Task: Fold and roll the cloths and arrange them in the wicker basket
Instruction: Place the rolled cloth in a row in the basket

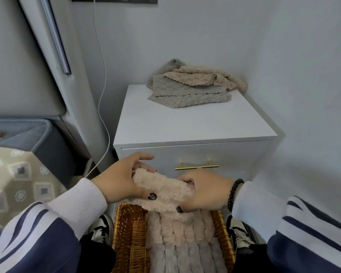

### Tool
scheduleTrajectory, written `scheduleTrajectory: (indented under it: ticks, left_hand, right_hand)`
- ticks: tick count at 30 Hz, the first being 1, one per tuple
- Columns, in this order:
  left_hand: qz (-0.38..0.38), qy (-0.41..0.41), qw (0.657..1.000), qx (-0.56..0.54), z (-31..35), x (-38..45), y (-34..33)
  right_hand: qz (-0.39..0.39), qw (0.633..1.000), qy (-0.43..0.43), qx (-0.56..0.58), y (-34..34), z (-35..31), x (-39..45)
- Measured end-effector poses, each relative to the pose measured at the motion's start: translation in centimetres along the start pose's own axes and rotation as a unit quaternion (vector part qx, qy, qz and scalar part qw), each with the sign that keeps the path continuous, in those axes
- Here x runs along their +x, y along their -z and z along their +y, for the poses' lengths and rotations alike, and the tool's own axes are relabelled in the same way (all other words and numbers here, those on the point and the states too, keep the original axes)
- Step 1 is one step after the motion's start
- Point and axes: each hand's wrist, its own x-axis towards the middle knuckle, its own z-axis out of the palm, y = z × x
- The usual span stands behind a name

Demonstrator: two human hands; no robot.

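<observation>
A single wide-angle camera worn on the head looks forward and steeply down from close above both hands, the left hand (pixel 122 179) and right hand (pixel 202 191) low in the centre. Beyond the fingertips stands a white cabinet (pixel 195 125) against a wall; beneath the fingers, at the bottom edge, a wicker basket (pixel 129 239). Straight lines bow near the borders.

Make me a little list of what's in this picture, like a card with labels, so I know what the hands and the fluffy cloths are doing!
left hand: holds one end of the pink rolled cloth
right hand: grips the other end
rolled cloth: held just above the wicker basket
basket: has rolled cloths side by side, pink ones farther, grey ones nearer
white cabinet: pile of unfolded cloths, grey and beige, on top
cabinet handle: gold bar on the drawer
</observation>
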Motion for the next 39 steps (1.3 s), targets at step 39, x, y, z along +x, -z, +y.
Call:
scheduleTrajectory:
  ticks: [39]
  left_hand:
    - [0.039, 0.419, 0.905, 0.069, -22.2, 8.5, -11.6]
  right_hand:
    - [0.032, 0.957, -0.175, 0.228, -28.1, 6.7, 16.5]
